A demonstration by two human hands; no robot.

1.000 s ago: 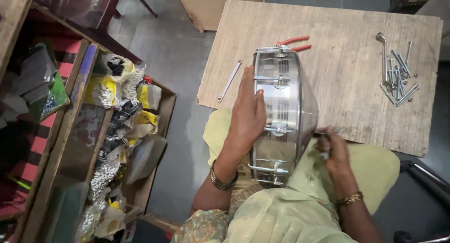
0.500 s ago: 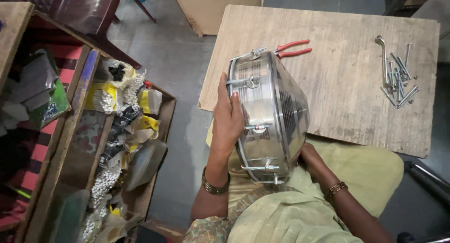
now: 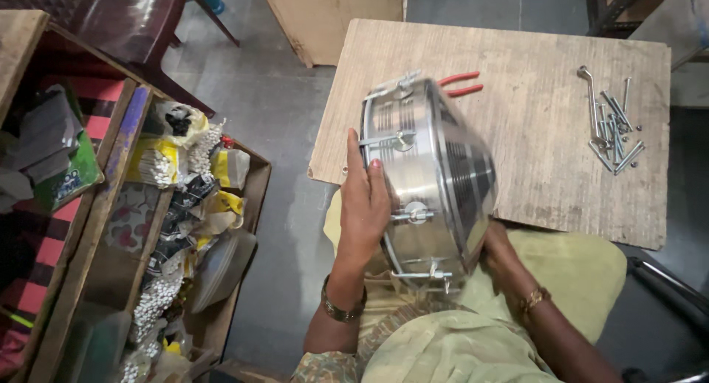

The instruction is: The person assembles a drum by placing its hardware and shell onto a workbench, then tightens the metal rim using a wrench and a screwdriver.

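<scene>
shiny silver ribbed drum (image 3: 432, 176), red-handled pliers (image 3: 459, 84), pale wood-grain desk (image 3: 532, 146), grey bolts (image 3: 611, 128), yellow-green clothing (image 3: 576, 272).

Yellow packets (image 3: 156, 161) in wooden box (image 3: 255, 178), left
</scene>
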